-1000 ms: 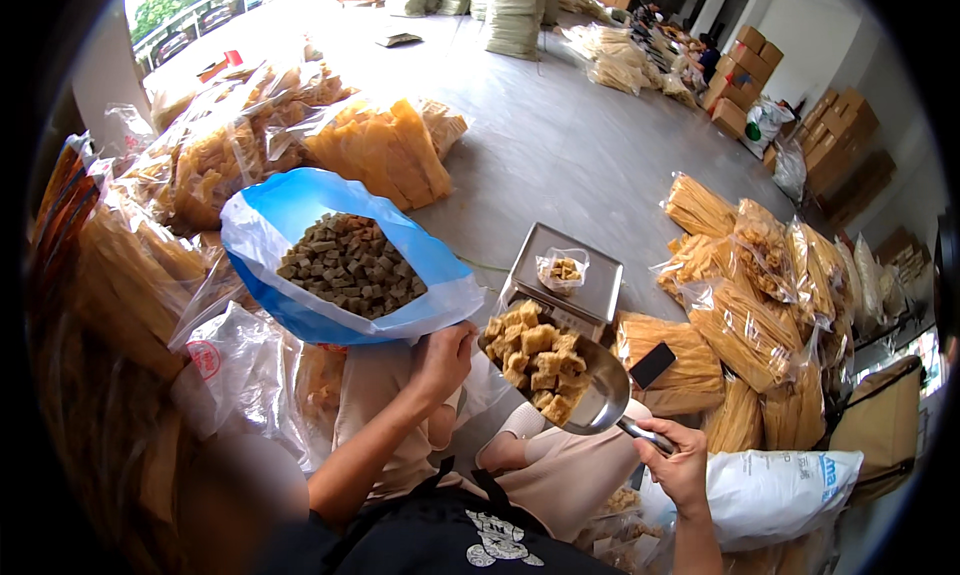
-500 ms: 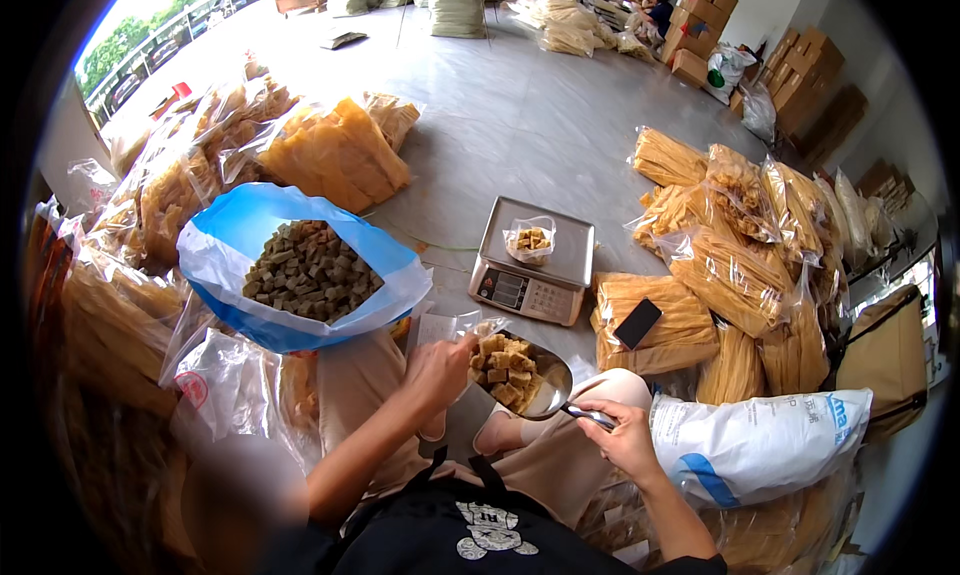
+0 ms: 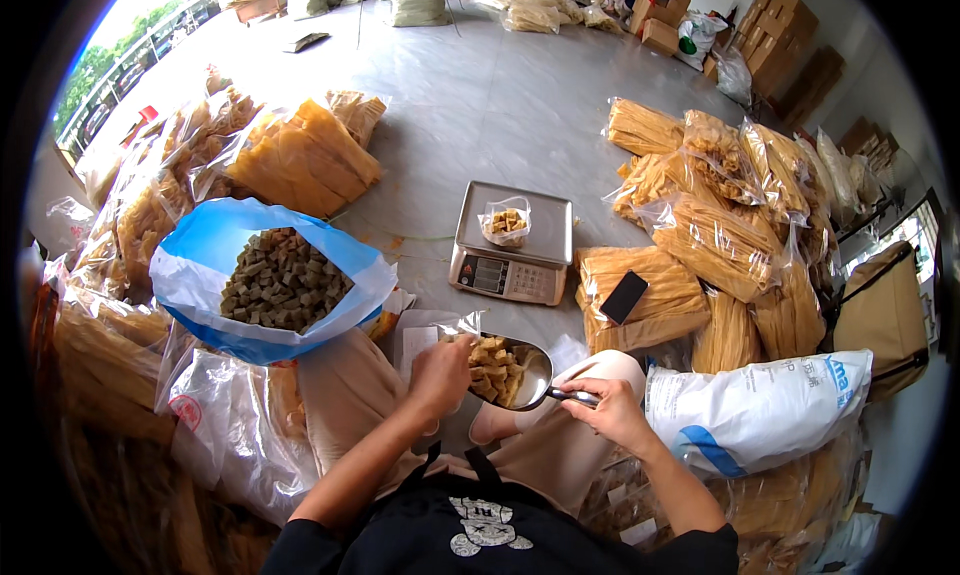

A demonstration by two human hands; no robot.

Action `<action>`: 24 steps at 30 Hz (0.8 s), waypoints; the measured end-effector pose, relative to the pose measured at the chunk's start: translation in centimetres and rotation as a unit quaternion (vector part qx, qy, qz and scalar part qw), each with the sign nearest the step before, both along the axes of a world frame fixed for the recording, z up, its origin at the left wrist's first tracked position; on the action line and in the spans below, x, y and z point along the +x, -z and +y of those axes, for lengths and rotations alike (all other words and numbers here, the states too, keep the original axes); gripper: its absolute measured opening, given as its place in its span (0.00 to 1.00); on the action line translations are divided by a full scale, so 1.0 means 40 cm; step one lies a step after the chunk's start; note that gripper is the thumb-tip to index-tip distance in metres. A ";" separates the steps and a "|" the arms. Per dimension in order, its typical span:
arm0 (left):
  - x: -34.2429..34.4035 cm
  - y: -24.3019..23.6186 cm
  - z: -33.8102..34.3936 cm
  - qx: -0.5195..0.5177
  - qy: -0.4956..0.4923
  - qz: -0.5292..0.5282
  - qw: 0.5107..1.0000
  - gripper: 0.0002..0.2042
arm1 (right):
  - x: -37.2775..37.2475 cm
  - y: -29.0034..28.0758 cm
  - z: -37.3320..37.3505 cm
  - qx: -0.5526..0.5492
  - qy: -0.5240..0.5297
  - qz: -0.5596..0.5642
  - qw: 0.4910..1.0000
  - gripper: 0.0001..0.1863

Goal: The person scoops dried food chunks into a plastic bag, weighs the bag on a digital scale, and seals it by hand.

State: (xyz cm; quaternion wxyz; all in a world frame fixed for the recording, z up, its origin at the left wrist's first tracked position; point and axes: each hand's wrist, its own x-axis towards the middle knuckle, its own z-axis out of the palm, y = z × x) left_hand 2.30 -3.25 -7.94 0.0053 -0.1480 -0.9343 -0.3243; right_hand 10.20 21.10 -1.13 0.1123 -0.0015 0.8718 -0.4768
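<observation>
My right hand (image 3: pixel 605 410) is wrapped round the dark handle of a metal scoop (image 3: pixel 537 380), held above my lap. Tan, roughly cube-shaped chunks (image 3: pixel 493 373) lie in its pan. At the scoop's left end my left hand (image 3: pixel 441 375) is closed on the edge of a clear plastic bag (image 3: pixel 466 323); the scoop's mouth is at this bag, though how far inside is hidden by the hand. Beyond them stands a digital scale (image 3: pixel 510 273), with a small clear bag of similar chunks (image 3: pixel 505 221) on its plate.
To my left, a blue and white sack (image 3: pixel 178 283) gapes, full of darker cubes (image 3: pixel 283 283). Bagged yellowish dried sticks (image 3: pixel 720 245) are piled at right, a black phone (image 3: pixel 624 297) on one pack. A white sack (image 3: pixel 755 412) lies by my right knee.
The scoop has moved leftward against my left hand, and the chunks sit closer to its mouth. My view has shifted slightly, so the surroundings appear further left.
</observation>
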 end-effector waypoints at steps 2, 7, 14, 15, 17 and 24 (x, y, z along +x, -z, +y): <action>-0.002 -0.002 -0.015 -0.009 0.010 -0.009 1.000 0.13 | -0.004 -0.002 0.010 0.022 -0.032 0.036 0.999 0.12; 0.011 0.058 -0.025 0.012 0.106 0.053 0.993 0.18 | -0.005 0.025 0.007 0.002 -0.039 -0.006 0.999 0.12; 0.022 0.055 -0.055 -0.002 0.009 -0.042 0.999 0.26 | 0.004 0.081 -0.010 -0.047 0.061 -0.058 0.995 0.11; 0.027 0.072 -0.060 0.001 0.002 -0.062 0.998 0.27 | 0.004 0.083 -0.016 -0.045 0.062 -0.060 0.995 0.11; 0.032 0.101 -0.063 0.006 0.006 -0.066 0.998 0.27 | 0.006 0.083 -0.025 -0.042 0.064 -0.063 0.995 0.12; 0.029 0.110 -0.063 -0.064 -0.031 -0.037 0.997 0.20 | -0.011 0.089 -0.049 0.027 -0.075 0.038 0.996 0.12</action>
